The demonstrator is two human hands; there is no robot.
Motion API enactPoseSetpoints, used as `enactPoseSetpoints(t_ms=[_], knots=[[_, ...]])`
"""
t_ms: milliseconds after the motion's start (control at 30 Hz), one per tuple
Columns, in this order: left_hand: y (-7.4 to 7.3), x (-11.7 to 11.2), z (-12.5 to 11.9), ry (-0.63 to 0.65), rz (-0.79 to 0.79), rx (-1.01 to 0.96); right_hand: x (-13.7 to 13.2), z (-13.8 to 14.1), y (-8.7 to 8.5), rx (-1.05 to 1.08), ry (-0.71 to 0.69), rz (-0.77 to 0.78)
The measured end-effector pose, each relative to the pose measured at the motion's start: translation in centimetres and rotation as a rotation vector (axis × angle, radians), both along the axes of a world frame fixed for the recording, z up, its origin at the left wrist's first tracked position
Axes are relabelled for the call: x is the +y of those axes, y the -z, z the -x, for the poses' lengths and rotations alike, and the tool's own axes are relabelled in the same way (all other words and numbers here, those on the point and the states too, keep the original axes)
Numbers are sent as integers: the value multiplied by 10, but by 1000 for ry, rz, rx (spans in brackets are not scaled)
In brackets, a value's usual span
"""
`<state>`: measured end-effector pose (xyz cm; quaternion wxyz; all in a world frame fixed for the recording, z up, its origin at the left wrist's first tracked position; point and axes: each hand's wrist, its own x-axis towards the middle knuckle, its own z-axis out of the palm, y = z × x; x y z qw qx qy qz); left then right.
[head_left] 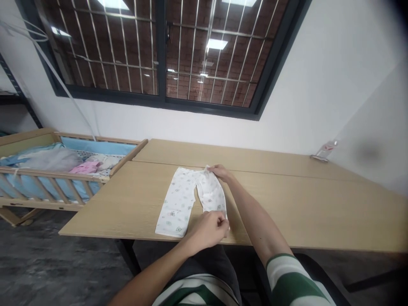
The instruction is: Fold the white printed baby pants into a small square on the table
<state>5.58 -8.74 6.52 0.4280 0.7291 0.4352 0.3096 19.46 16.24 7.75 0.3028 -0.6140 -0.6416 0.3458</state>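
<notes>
A small pair of white baby pants [178, 199] with a scattered print in grey and green lies on the wooden table, waistband toward the wall and legs toward me. At the waistband's right corner, my right hand [219, 171] pinches the cloth between its fingers. My left hand [208, 227] is closed at the hem of the right leg, near the table's front edge, and covers the end of that leg. The left leg lies flat, its hem in view. A narrow gap shows the table between the two legs.
Wooden tabletops [287, 199] stretch to the right along the wall. A wooden crib [105, 180] with blue padding, a pink cloth [85, 167] and other fabrics stands at left. A clear item with red marks [327, 149] sits at the far right. Above is a barred window [162, 55].
</notes>
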Motion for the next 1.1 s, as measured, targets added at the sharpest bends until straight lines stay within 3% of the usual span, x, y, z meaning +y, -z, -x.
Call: enactPoseSetpoints(t_ms=[167,333,667,933,1100], knots=[[3,-16,34,-117,106,-301,2,34,-6,128,-62,-37],[4,-32,75,-212,93,-360,4,75,-3,184,-68,-78],[26,-41,144,-417,58,-111,6,151,26,129,-26,-92],[41,-41,158,-575,-88,362,11,179,49,24,21,-148],[46,-45,160,-592,-133,570,5,180,51,4,-8,-152]])
